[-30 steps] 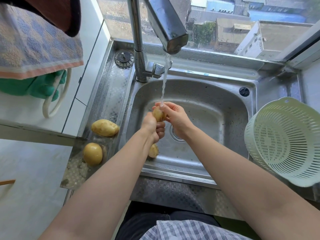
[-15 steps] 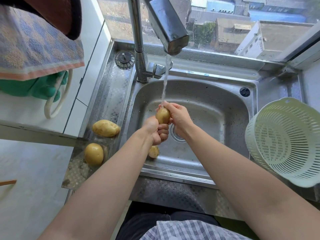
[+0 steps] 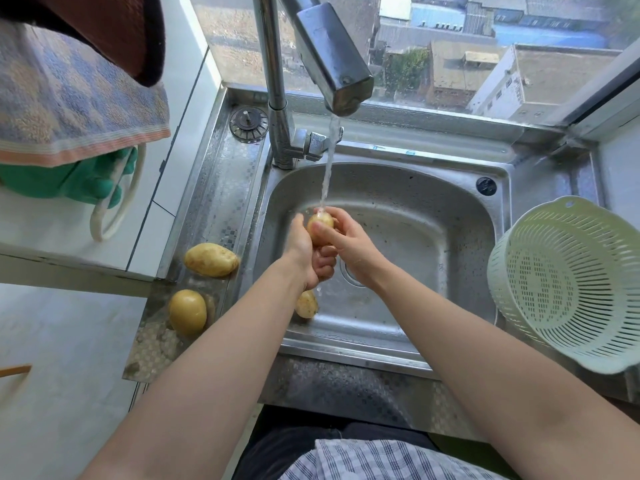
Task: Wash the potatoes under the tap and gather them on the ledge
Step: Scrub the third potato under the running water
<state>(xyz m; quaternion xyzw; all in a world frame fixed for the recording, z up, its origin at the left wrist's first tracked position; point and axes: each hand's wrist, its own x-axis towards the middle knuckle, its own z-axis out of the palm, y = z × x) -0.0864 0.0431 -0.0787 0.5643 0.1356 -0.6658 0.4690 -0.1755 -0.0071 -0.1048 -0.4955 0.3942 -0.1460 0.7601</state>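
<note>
L hand (image 3: 304, 252), R hand (image 3: 351, 245) grip potato (image 3: 320, 226) under tap (image 3: 330, 58), colander (image 3: 554, 292) at R

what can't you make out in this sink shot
Head view only:
1. Held potato: mostly covered by left hand and right hand.
2. Potato in sink: partly behind left forearm.
3. Drain: mostly under right wrist.
4. Colander: cut off by right edge.

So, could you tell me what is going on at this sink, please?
A person is rinsing a small potato under the running tap, gripping it with the left hand and the right hand over the sink. A long potato and a rounder potato already lie on the ledge left of the sink. Another potato lies in the sink, partly hidden by the left forearm.
</note>
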